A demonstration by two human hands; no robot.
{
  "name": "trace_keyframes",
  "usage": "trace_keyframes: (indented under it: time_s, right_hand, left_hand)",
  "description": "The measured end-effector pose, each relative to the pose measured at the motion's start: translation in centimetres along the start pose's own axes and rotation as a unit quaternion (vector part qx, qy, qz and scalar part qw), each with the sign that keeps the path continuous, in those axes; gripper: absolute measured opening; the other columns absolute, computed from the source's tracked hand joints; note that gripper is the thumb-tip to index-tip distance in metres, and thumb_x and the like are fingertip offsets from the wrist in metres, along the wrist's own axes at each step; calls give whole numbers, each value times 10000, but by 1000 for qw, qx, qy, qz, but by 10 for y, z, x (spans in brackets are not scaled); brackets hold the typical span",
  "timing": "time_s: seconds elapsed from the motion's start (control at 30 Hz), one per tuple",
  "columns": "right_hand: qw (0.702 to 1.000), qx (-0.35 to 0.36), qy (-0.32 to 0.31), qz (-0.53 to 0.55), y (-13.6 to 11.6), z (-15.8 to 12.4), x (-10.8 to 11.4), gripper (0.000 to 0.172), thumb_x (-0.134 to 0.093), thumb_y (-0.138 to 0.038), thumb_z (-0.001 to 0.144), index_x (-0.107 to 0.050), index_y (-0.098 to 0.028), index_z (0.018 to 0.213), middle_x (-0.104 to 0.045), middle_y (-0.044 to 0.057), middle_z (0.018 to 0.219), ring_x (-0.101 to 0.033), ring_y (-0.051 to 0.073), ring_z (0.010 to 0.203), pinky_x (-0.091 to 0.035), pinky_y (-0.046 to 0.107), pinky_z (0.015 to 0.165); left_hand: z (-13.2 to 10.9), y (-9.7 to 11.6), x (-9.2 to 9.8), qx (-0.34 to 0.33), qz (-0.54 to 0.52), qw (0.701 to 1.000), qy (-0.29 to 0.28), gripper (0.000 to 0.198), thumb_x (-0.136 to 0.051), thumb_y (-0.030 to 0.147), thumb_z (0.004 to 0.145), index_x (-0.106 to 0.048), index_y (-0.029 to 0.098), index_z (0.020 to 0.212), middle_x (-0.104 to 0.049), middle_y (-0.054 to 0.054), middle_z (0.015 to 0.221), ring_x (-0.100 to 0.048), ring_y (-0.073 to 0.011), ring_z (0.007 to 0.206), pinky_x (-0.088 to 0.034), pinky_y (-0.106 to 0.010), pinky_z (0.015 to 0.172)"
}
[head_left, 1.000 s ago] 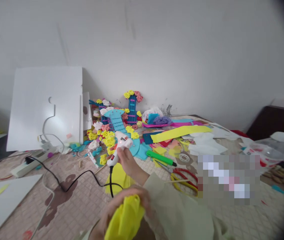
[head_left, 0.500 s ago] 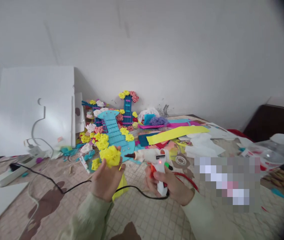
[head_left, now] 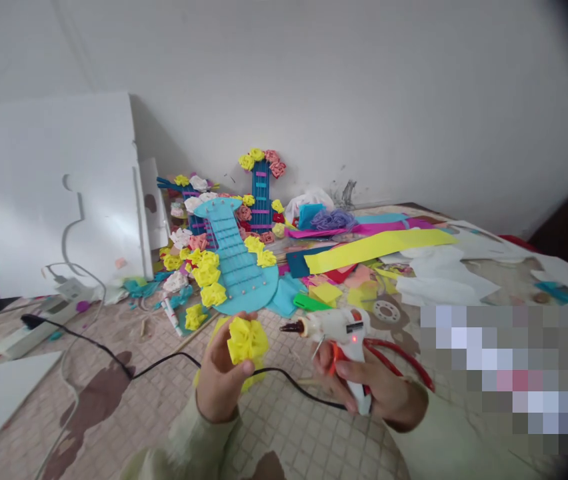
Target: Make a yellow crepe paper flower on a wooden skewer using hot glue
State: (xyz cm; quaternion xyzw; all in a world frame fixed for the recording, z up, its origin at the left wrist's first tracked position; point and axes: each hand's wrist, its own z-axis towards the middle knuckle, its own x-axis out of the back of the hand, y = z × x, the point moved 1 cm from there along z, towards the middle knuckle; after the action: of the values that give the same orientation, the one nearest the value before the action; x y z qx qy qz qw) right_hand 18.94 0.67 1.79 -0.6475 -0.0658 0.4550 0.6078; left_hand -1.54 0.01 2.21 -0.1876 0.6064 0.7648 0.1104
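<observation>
Between the thumb and fingers of my left hand (head_left: 219, 383) is a yellow crepe-paper flower (head_left: 248, 340). My right hand (head_left: 371, 377) grips a white glue gun (head_left: 337, 325) by its handle, fingers at the orange trigger; a small red light glows on its side. The dark nozzle points left toward the flower, a short gap apart from it. Behind my hands stands a light blue guitar-shaped board (head_left: 241, 267) with strings and yellow paper flowers (head_left: 207, 270) along its edges. One loose yellow flower (head_left: 195, 318) lies near its base.
A white board (head_left: 59, 193) leans on the wall at left, near a power strip (head_left: 39, 330). The gun's black cord (head_left: 299, 389) crosses the table. Dark blue guitar shapes (head_left: 261, 193), a yellow paper strip (head_left: 384, 250), red-handled pliers (head_left: 404, 363) and white sheets (head_left: 444, 280) lie around.
My left hand has turned and now holds the yellow flower upright by its sides, lower and nearer me. The glue gun has shifted right and slightly down. The view has moved too.
</observation>
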Motion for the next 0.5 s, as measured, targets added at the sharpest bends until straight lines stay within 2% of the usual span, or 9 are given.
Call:
trace_keyframes:
  time_s: [0.13,0.27,0.33,0.43,0.5]
  right_hand:
    - [1000,0,12,17,0,-1,0,208,-529,-370,730,-512,-168,683,-515,-3,659,-352,21,330,-203,207,389]
    - [999,1,18,32,-4,-1,-1,190,-483,-343,771,-509,-182,673,-449,-30,526,-328,36,319,-173,194,353]
    - [999,1,25,21,-6,-2,0,189,-473,-339,784,-524,-185,689,-459,-26,541,-326,34,320,-170,193,350]
    - [999,-14,37,-27,-5,-4,3,202,-490,-370,784,-552,-186,728,-505,0,639,-354,35,358,-217,206,381]
    - [997,-26,34,-71,-3,-6,4,213,-493,-390,788,-568,-192,767,-491,-8,572,-363,59,394,-262,225,428]
  left_hand:
    - [-6,7,-4,-78,89,993,-16,511,-708,228,548,-583,220,1043,-586,-78,1053,-522,-258,986,-460,-331,760]
    - [-11,10,-7,-112,115,987,-27,554,-674,229,595,-521,241,1127,-590,-66,1062,-535,-234,974,-461,-310,755]
    - [-14,11,-6,-140,136,980,-26,553,-659,230,610,-507,236,1142,-584,-67,1079,-524,-236,992,-451,-323,778]
    - [-16,11,-3,-193,177,965,-19,531,-653,213,611,-515,220,1123,-567,-67,1097,-501,-240,1012,-429,-336,809]
    - [-17,12,-1,-217,195,956,-19,556,-656,204,604,-496,217,1137,-554,-67,1106,-489,-241,1018,-420,-341,821]
